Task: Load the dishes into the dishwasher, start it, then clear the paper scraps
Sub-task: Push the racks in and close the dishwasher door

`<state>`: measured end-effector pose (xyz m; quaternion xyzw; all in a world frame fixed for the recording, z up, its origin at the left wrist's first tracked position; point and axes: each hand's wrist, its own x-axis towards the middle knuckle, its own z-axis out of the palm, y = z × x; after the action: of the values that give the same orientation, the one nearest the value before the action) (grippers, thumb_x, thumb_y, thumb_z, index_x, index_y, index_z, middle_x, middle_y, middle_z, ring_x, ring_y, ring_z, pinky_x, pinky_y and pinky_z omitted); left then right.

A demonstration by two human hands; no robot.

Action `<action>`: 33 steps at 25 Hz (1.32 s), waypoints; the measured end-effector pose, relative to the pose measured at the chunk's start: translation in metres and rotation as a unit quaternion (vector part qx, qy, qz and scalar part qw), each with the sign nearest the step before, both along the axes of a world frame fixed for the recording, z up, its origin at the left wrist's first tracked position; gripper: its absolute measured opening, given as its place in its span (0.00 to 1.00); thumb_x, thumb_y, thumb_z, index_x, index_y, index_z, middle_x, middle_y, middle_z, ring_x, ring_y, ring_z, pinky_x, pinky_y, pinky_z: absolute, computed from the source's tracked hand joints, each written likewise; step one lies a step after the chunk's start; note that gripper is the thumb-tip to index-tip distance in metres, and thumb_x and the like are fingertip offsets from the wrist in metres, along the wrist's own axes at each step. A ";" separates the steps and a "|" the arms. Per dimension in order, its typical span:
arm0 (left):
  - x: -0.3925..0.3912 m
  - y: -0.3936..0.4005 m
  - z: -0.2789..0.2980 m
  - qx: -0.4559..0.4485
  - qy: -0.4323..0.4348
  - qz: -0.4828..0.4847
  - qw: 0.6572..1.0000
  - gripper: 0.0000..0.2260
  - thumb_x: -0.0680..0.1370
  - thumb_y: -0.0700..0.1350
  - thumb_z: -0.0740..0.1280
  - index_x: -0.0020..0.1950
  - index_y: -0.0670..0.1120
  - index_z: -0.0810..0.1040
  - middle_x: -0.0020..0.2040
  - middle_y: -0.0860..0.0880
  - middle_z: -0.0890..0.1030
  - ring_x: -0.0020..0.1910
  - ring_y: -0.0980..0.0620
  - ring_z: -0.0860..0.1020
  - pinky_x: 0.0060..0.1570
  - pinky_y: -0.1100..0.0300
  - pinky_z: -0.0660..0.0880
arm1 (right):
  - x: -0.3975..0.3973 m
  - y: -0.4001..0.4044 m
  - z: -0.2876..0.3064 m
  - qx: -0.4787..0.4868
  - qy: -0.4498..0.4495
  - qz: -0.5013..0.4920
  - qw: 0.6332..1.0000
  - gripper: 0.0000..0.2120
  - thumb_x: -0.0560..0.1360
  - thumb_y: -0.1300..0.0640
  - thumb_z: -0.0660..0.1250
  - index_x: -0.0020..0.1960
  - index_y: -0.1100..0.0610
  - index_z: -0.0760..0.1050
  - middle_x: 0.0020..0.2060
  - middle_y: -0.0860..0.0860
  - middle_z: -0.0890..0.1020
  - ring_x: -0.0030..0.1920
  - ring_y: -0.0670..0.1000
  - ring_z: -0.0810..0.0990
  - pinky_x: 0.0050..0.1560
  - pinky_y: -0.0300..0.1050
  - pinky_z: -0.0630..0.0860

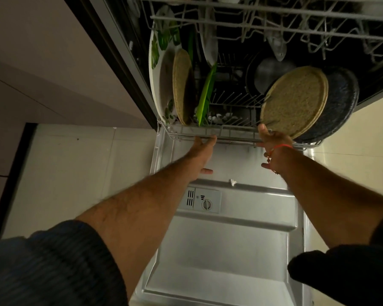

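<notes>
The dishwasher stands open with its door (pixel 230 244) folded down flat. On the left of the lower rack (pixel 237 131) stand a white leaf-patterned plate (pixel 161 74), a tan woven plate (pixel 181 87) and a green dish (pixel 206 93). A second tan round plate (pixel 294 100) leans on a dark speckled plate (pixel 341 100) at the right. My left hand (pixel 202 151) presses straight fingers against the rack's front rail. My right hand (pixel 274 144) touches the rail just below the right tan plate, fingers extended. A small paper scrap (pixel 233 182) lies on the door.
The upper rack (pixel 252 12) hangs over the lower one, with glassware in it. A dark pan (pixel 272 74) sits deep inside. White scraps (pixel 219 118) lie at the rack's bottom front. The detergent dispenser (pixel 205 200) is on the door. Pale floor tiles flank the door; cabinets stand left.
</notes>
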<state>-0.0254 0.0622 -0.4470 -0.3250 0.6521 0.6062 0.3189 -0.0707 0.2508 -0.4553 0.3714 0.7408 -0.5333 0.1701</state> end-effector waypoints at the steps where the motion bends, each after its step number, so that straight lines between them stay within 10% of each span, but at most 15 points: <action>1: -0.002 -0.001 0.000 -0.005 0.004 -0.002 1.000 0.33 0.83 0.62 0.59 0.83 0.56 0.49 0.82 0.47 0.57 0.75 0.42 0.68 0.52 0.45 0.83 | -0.003 0.001 0.002 -0.004 -0.015 0.005 1.000 0.27 0.76 0.38 0.66 0.63 0.58 0.74 0.54 0.54 0.81 0.52 0.55 0.76 0.63 0.62 0.74; 12: -0.028 -0.013 -0.009 -0.002 0.041 -0.021 0.999 0.29 0.83 0.63 0.57 0.82 0.57 0.55 0.83 0.49 0.56 0.76 0.43 0.65 0.50 0.44 0.83 | -0.032 -0.006 0.004 -0.008 -0.049 0.054 0.997 0.31 0.78 0.35 0.58 0.72 0.57 0.66 0.68 0.58 0.75 0.50 0.55 0.76 0.66 0.61 0.72; 16: -0.054 -0.016 -0.009 0.005 0.066 0.029 0.997 0.22 0.83 0.59 0.60 0.76 0.56 0.65 0.79 0.50 0.65 0.72 0.45 0.70 0.41 0.49 0.82 | -0.064 -0.007 0.017 -0.047 -0.106 0.056 0.992 0.34 0.78 0.31 0.54 0.77 0.49 0.59 0.72 0.56 0.69 0.68 0.59 0.71 0.59 0.57 0.73; 20: -0.047 -0.011 -0.013 -0.024 0.072 -0.025 0.997 0.27 0.84 0.58 0.61 0.81 0.58 0.56 0.79 0.50 0.63 0.71 0.45 0.70 0.51 0.44 0.82 | -0.065 0.000 0.012 -0.096 -0.095 0.092 0.987 0.33 0.78 0.32 0.54 0.77 0.48 0.59 0.74 0.53 0.68 0.72 0.57 0.68 0.63 0.58 0.71; 26: 0.057 -0.009 -0.029 -0.190 0.266 -0.125 0.937 0.29 0.85 0.45 0.62 0.83 0.49 0.53 0.82 0.42 0.60 0.78 0.41 0.63 0.76 0.41 0.63 | 0.028 0.008 -0.001 -0.038 0.118 0.067 0.990 0.20 0.78 0.52 0.68 0.67 0.51 0.66 0.60 0.58 0.79 0.52 0.54 0.80 0.55 0.59 0.79; 33: 0.228 0.001 -0.041 -0.268 0.221 -0.170 0.922 0.32 0.82 0.44 0.66 0.83 0.48 0.55 0.81 0.47 0.56 0.79 0.42 0.58 0.76 0.41 0.62 | 0.219 0.056 -0.043 0.009 0.066 0.127 0.990 0.13 0.78 0.58 0.69 0.62 0.56 0.76 0.52 0.50 0.81 0.46 0.47 0.79 0.45 0.33 0.73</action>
<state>0.2028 0.0628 -0.4884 -0.1406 0.8896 0.4018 0.1657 0.1479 0.3072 -0.4979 0.2398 0.7963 -0.5242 0.1833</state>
